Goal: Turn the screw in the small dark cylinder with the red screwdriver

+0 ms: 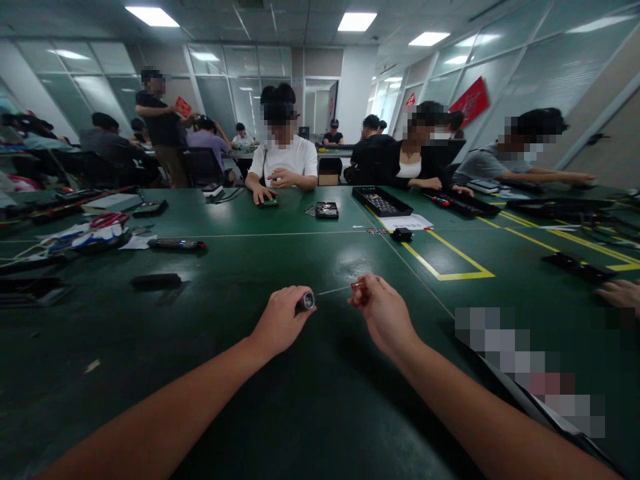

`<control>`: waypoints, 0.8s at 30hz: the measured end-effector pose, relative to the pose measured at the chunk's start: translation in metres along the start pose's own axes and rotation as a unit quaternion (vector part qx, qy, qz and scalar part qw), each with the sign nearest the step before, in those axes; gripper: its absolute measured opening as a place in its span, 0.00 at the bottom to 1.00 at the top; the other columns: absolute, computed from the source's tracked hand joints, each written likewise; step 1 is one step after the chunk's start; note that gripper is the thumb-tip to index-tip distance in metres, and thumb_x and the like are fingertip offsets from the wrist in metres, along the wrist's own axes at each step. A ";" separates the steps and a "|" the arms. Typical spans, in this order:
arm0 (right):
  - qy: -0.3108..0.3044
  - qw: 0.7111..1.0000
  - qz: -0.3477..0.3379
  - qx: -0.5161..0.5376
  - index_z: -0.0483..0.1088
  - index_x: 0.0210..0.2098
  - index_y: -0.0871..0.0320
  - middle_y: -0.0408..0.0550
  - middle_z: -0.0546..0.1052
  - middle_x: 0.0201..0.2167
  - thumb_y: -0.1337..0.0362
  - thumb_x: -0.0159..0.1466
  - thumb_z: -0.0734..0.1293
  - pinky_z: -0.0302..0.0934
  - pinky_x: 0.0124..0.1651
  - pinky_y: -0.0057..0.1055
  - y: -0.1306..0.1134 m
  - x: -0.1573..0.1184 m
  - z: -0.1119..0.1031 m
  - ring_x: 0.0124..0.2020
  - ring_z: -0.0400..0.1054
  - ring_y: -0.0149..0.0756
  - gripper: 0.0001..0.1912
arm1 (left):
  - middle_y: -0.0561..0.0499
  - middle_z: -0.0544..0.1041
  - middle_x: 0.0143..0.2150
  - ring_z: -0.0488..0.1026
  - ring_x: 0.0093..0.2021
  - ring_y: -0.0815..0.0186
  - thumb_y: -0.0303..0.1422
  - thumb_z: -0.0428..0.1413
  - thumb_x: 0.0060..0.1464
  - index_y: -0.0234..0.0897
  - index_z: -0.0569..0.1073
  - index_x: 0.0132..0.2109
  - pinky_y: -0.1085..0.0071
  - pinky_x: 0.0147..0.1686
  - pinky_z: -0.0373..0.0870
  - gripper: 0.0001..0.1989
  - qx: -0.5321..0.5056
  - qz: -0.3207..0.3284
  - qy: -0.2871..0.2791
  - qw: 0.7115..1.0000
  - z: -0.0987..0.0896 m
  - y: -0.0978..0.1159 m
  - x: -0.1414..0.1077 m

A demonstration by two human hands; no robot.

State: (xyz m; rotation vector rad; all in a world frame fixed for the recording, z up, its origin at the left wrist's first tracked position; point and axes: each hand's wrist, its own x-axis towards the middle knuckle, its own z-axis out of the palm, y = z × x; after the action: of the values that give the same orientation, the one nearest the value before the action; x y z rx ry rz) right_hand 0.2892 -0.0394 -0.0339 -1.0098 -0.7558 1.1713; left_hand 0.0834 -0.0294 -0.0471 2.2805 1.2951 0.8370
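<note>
My left hand (pixel 281 319) is wrapped around a short dark cylinder (pixel 309 301). Its round end faces right and toward me, with a lighter ring and some detail inside too small to make out. Fingers closed, my right hand (pixel 384 312) grips a small screwdriver (pixel 336 290) by its reddish handle. The thin metal shaft points left, its tip close to the cylinder's end; whether they touch I cannot tell. Both hands are held over the green table (pixel 310 413).
Left of my hands lie a black case (pixel 156 281), a dark pen-shaped tool (pixel 177 245) and a pile of cables (pixel 103 230). Ahead are a small black box (pixel 327 210) and a black parts tray (pixel 383 201). Co-workers sit across; another person's hand (pixel 620 293) is at right.
</note>
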 end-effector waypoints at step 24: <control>-0.103 0.862 -0.273 -0.415 0.66 0.39 0.53 0.45 0.74 0.28 0.58 0.73 0.57 0.59 0.34 0.34 -0.017 -0.026 0.001 0.29 0.70 0.37 0.10 | 0.51 0.78 0.43 0.72 0.46 0.59 0.28 0.57 0.61 0.42 0.75 0.48 0.56 0.51 0.63 0.09 0.056 0.029 -0.018 0.998 0.002 -0.005 -0.002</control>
State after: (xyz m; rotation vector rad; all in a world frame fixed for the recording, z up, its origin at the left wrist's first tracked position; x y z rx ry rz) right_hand 0.2884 -0.0660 -0.0173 -1.2427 -1.6794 0.4243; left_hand 0.0812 -0.0290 -0.0521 2.4197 1.2946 0.7569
